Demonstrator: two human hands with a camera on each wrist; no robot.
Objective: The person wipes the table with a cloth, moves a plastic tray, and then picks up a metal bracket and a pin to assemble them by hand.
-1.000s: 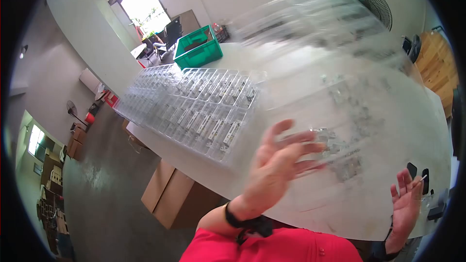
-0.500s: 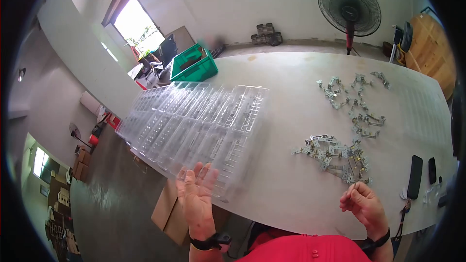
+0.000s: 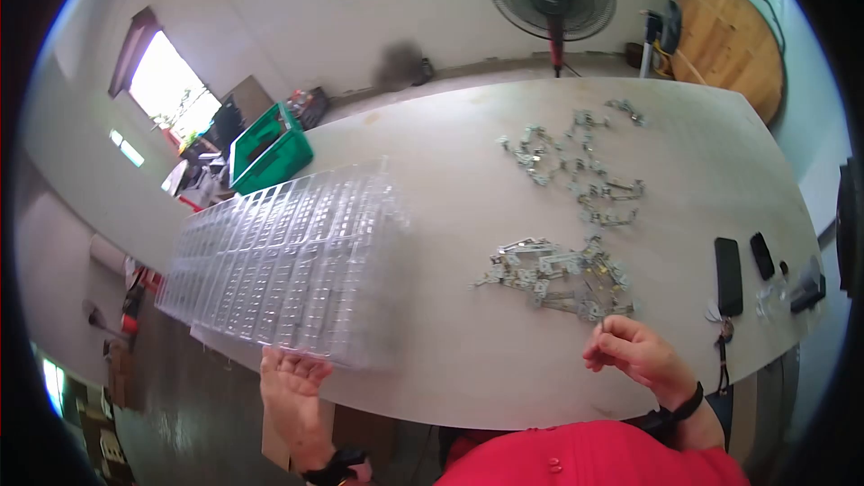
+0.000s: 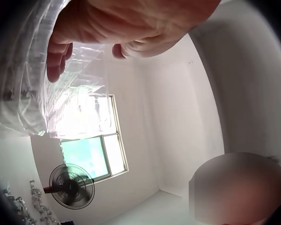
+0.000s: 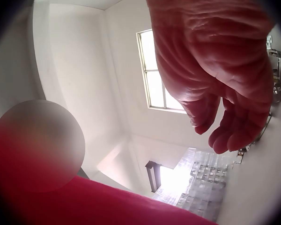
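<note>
While the spread left hand [image 3: 292, 378] touches its near rim, the clear tray stack [image 3: 288, 261] looks light, probably flimsy; that rim is the best hold.

We read no text, label, brand, number or sign in any of the views. The stack of clear plastic trays [image 3: 288, 261], the green crate [image 3: 270, 155] and the two dark phones [image 3: 727, 275] lying on the table show us no lettering that we can make out. Anything printed on them is too small or too blurred for us to tell.
</note>
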